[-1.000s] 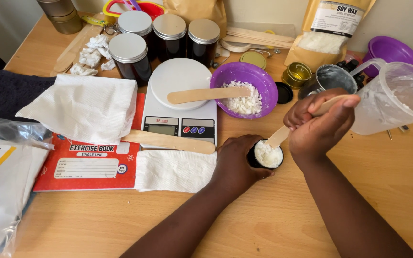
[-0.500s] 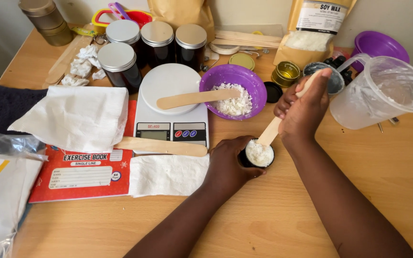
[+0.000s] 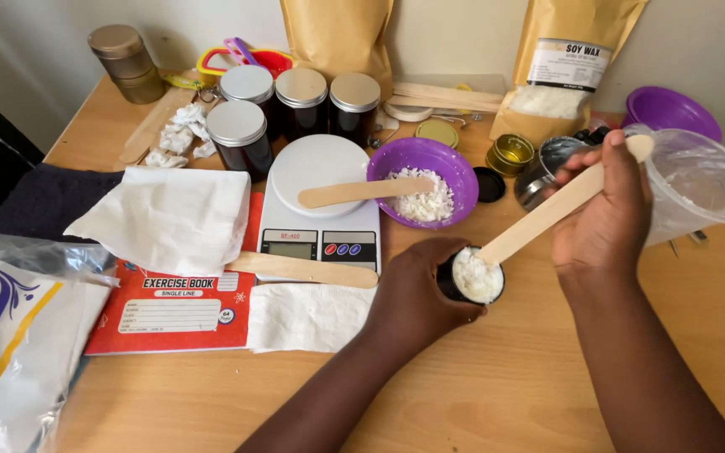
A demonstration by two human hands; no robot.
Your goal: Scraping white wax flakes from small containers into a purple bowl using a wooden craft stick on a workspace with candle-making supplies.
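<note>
On the left of the surface we count one red notebook under white tissue, one white scale with two flat wooden sticks near it, one lying across its front edge and one resting on the purple bowl of white flakes. Behind stand four dark lidded jars.

Our left hand wraps closed around the small dark tin, which sits on the wood just in front of that bowl, full of white wax. Our right hand pinches a third wooden stick; its long axis slants from upper right down-left, tip in the tin's wax. The tin thus lies down-left of the right hand, touching the left.

At far right we see one clear plastic jug and one second purple bowl.
</note>
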